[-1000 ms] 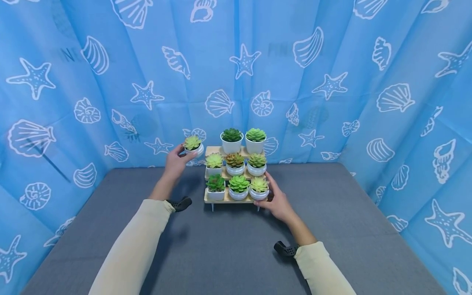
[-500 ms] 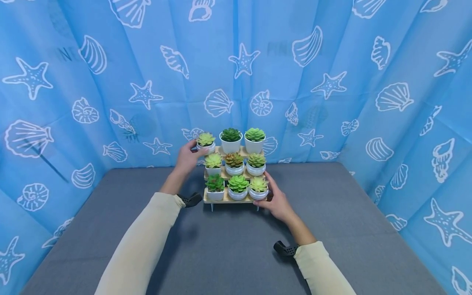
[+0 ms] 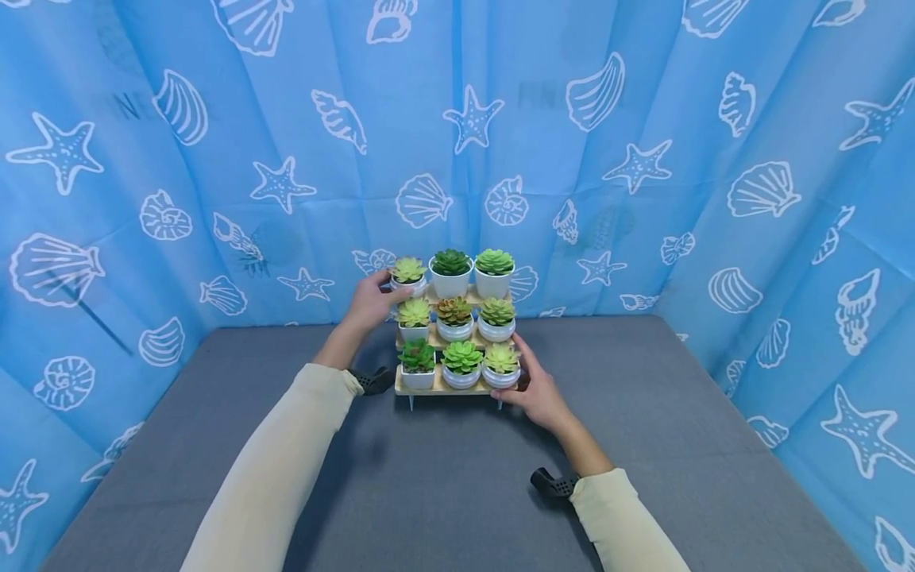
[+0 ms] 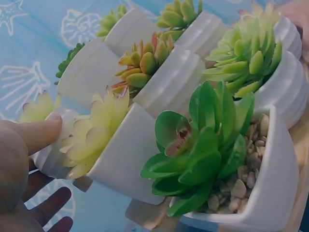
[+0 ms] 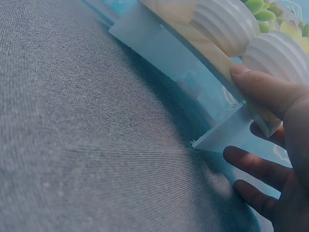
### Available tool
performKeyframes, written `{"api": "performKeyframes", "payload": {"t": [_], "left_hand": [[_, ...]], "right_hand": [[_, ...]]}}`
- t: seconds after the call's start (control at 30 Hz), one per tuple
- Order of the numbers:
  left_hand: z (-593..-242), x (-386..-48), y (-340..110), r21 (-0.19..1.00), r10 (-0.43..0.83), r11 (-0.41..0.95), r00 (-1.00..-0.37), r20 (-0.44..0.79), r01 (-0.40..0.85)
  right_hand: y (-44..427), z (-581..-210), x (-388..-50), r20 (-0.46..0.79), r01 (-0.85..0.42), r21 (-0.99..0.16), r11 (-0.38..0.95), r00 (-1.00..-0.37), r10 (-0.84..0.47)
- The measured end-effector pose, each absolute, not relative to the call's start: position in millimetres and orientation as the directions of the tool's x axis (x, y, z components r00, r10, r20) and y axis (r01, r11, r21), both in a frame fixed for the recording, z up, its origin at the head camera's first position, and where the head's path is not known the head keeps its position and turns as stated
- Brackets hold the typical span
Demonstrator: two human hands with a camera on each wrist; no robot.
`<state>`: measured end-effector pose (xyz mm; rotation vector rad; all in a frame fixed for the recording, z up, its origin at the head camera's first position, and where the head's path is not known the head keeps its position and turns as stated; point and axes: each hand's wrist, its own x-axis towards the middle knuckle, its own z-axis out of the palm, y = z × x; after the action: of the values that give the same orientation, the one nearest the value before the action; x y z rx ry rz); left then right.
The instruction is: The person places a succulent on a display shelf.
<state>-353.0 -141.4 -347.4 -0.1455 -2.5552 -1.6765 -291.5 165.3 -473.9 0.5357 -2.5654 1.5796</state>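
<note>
A three-tier wooden plant stand (image 3: 439, 390) on thin legs carries several small succulents in white pots. My left hand (image 3: 368, 304) holds a pale green potted succulent (image 3: 408, 272) at the left end of the top tier, beside a dark green potted succulent (image 3: 451, 264). In the left wrist view the thumb lies on the ribbed pot (image 4: 53, 159) and the other fingers are behind and below; whether its base touches the shelf is hidden. At the lower right corner my right hand (image 3: 539, 396) grips the bottom board (image 5: 263, 118), thumb on top and index finger underneath.
A grey cloth-covered table (image 3: 457, 492) lies under the stand. Behind and at both sides hangs a blue curtain (image 3: 400, 119) with white shells and starfish. Black wrist devices (image 3: 554, 482) sit at both sleeves.
My left hand has carried the pale green potted succulent rightward from beside the stand to the left end of the top tier. The right hand has stayed on the bottom board.
</note>
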Motion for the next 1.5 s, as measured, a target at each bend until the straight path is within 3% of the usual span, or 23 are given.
{"api": "performKeyframes", "payload": {"t": [0.7,1.2,1.5], "left_hand": [[-345.7,-355.1,-151.0,0.907,0.124,0.390,-0.985,0.119,0.158],[-354.1,-346.9,-153.6,0.926,0.069,0.349,-0.989,0.131,0.147],[-380.9,-326.8,-183.2,0.914,0.001,0.359,-0.979,0.202,0.189]], "right_hand": [[161.1,-475.3,-294.2,0.247,-0.341,-0.853,0.395,-0.931,-0.268],[164.0,-473.9,-295.0,0.256,-0.359,-0.845,0.395,-0.922,-0.289],[179.3,-461.7,-285.3,0.231,-0.403,-0.737,0.543,-0.905,-0.358]]}}
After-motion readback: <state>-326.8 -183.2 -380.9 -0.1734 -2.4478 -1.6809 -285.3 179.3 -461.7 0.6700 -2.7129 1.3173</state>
